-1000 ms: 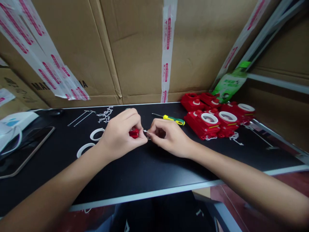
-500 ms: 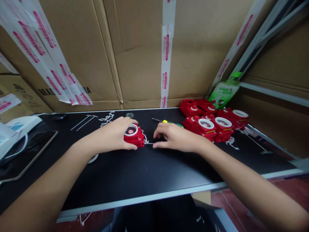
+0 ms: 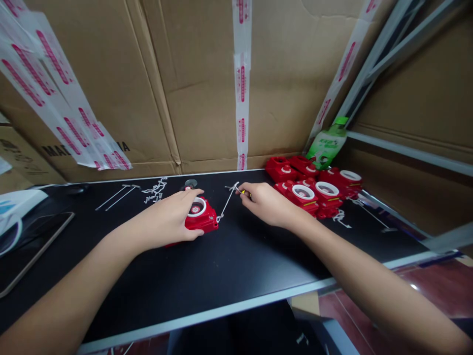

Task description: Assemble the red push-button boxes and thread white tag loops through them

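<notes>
My left hand (image 3: 173,220) lies over a red plastic housing (image 3: 201,218) with a white ring on top, pressing it onto the black table (image 3: 229,266). A thin white string (image 3: 225,204) runs taut from the housing's right corner up to my right hand (image 3: 264,203). The right hand pinches the far end of that string between thumb and fingers, just left of a pile of red housings (image 3: 314,183). A yellow screwdriver handle (image 3: 244,193) peeks out behind the right hand's fingers.
Cardboard walls with red-and-white tape close off the back. Two thin metal rods (image 3: 114,196) and a heap of small white pieces (image 3: 154,190) lie at the back left. A phone (image 3: 27,246) and a white box (image 3: 16,202) sit at far left. A green packet (image 3: 327,145) leans at the back right.
The red housing has been set flat on the table under my left hand. My right hand has moved back and right, drawing the white string out taut. The camera has shifted a little right.
</notes>
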### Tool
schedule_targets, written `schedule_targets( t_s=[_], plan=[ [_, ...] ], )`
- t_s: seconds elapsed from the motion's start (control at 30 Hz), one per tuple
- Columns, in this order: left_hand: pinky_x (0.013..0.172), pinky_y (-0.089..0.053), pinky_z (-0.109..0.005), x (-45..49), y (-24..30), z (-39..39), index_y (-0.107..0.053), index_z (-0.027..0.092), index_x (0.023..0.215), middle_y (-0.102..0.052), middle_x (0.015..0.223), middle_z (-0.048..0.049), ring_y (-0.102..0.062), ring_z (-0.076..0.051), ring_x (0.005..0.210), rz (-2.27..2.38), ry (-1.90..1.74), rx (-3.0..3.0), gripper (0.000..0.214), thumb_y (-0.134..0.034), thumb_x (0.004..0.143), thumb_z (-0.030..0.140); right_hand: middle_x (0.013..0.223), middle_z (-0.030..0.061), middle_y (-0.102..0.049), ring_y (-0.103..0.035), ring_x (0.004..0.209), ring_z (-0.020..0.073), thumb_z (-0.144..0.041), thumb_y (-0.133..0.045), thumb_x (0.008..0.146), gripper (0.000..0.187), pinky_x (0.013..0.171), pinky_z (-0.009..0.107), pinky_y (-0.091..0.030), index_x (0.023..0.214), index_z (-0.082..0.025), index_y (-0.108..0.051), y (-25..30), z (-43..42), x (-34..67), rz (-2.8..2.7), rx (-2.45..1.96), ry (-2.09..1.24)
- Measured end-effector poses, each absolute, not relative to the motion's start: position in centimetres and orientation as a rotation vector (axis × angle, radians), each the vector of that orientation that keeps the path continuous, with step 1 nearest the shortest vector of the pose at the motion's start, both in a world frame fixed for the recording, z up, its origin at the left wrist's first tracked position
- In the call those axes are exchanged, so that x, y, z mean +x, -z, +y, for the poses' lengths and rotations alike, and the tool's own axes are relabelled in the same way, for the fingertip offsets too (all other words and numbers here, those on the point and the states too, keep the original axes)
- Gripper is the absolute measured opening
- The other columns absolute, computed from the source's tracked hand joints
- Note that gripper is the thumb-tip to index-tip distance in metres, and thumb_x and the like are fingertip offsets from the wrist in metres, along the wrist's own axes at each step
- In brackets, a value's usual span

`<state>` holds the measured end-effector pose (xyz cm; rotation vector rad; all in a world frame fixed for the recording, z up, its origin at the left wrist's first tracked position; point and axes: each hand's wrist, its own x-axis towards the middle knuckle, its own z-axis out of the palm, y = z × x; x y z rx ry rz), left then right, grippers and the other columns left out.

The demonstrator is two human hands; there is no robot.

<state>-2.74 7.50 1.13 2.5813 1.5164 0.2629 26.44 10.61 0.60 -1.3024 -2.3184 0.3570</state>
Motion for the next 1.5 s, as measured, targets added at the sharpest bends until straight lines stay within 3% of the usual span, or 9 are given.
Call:
schedule_targets(
  t_s=[0.23, 0.5, 0.67, 0.77, 0.87, 1.0, 1.13, 1.27, 1.5],
  plan=[
    [0.097, -0.059, -0.042, -3.3, -2.2, 6.9, -0.043, 0.022, 0.151, -0.067, 0.139, -0.0146, -0.071, -0.034, 0.119, 1.465, -0.241, 2.446, 0.089, -0.082, 0.073, 0.04, 0.08, 0.0015, -0.071, -0.061, 0.072, 0.0149, -0.025, -0.051, 0.103, 0.025, 0.069, 0.026, -0.041, 0.095, -0.019, -0.074, -1.2, 10.4, 26.0, -2.185, -1.222, -0.372],
    [0.131, -0.027, -0.06, -3.0, -2.0, 7.3, -0.048, 0.044, 0.156, -0.043, 0.165, -0.0041, -0.039, -0.036, 0.155, 0.962, -0.231, 2.598, 0.072, -0.074, 0.092, 0.026, 0.088, 0.0015, -0.07, -0.06, 0.064, 0.012, -0.029, -0.054, 0.106, 0.023, 0.062, 0.025, -0.05, 0.118, -0.014, -0.067, -1.6, 9.4, 25.5, -2.396, -1.03, -1.063],
    [0.119, -0.049, -0.055, -1.5, 0.2, 7.5, -0.045, 0.035, 0.156, -0.05, 0.148, -0.0097, -0.058, -0.032, 0.136, 1.102, -0.54, 2.479, 0.072, -0.078, 0.092, 0.035, 0.137, 0.0165, -0.072, -0.07, 0.119, 0.0233, -0.031, -0.041, 0.112, 0.039, 0.102, 0.035, -0.053, 0.136, -0.012, -0.065, -4.1, 8.4, 26.5, -2.574, -1.161, -0.877],
    [0.107, -0.06, -0.053, 0.4, 1.7, 6.8, -0.053, 0.028, 0.136, -0.057, 0.134, -0.0089, -0.066, -0.031, 0.123, 1.098, -0.732, 2.405, 0.057, -0.082, 0.087, 0.036, 0.145, 0.0221, -0.067, -0.068, 0.127, 0.0332, -0.056, -0.04, 0.11, 0.062, 0.103, 0.043, -0.052, 0.149, -0.011, -0.058, -5.3, 6.1, 27.4, -2.564, -1.382, -0.735],
    [0.101, -0.065, -0.047, 1.9, 2.6, 5.7, -0.051, 0.03, 0.134, -0.058, 0.132, -0.0073, -0.067, -0.028, 0.121, 1.003, -0.794, 2.362, 0.053, -0.08, 0.089, 0.031, 0.143, 0.0239, -0.067, -0.072, 0.118, 0.0416, -0.068, -0.076, 0.084, 0.101, 0.095, 0.047, -0.055, 0.16, -0.011, -0.045, -4.7, 2.5, 27.9, -2.59, -1.493, -0.395],
    [0.112, -0.059, -0.047, 2.1, 2.4, 6.1, -0.046, 0.031, 0.148, -0.054, 0.147, -0.0095, -0.064, -0.028, 0.129, 0.848, -0.691, 2.465, 0.066, -0.076, 0.09, 0.023, 0.126, 0.0143, -0.075, -0.078, 0.096, 0.0357, -0.046, -0.081, 0.081, 0.074, 0.076, 0.04, -0.055, 0.146, -0.019, -0.058, -2.9, -1.6, 28.9, -2.438, -1.761, -0.121],
    [0.119, -0.048, -0.054, 3.6, 1.5, 9.1, -0.058, 0.021, 0.137, -0.057, 0.148, -0.0136, -0.057, -0.03, 0.137, 0.975, -0.629, 2.754, 0.046, -0.048, 0.096, 0.004, 0.11, 0.0119, -0.079, -0.078, 0.088, 0.035, -0.059, -0.074, 0.084, 0.068, 0.071, 0.039, -0.052, 0.139, -0.022, -0.059, -3.6, -2.4, 31.1, -2.168, -1.944, 0.068],
    [0.119, -0.046, -0.052, 8.2, 1.2, 12.3, -0.053, 0.018, 0.149, -0.045, 0.165, -0.0146, -0.049, -0.033, 0.143, 1.021, -0.584, 2.826, 0.047, -0.052, 0.102, 0.017, 0.099, 0.0138, -0.079, -0.077, 0.086, 0.0379, -0.068, -0.062, 0.092, 0.068, 0.065, 0.039, -0.048, 0.139, -0.019, -0.056, -5.9, 0.1, 31.8, -1.993, -2.07, 0.313],
    [0.1, -0.052, -0.044, 9.5, 2.3, 13.9, -0.063, 0.017, 0.135, -0.068, 0.124, -0.0133, -0.061, -0.028, 0.111, 1.09, -0.475, 2.818, 0.036, -0.047, 0.11, 0.038, 0.115, 0.0267, -0.077, -0.078, 0.097, 0.0438, -0.063, -0.048, 0.103, 0.074, 0.069, 0.042, -0.051, 0.149, -0.006, -0.042, -7.0, 3.9, 29.0, -1.984, -2.188, 0.402]
  ],
)
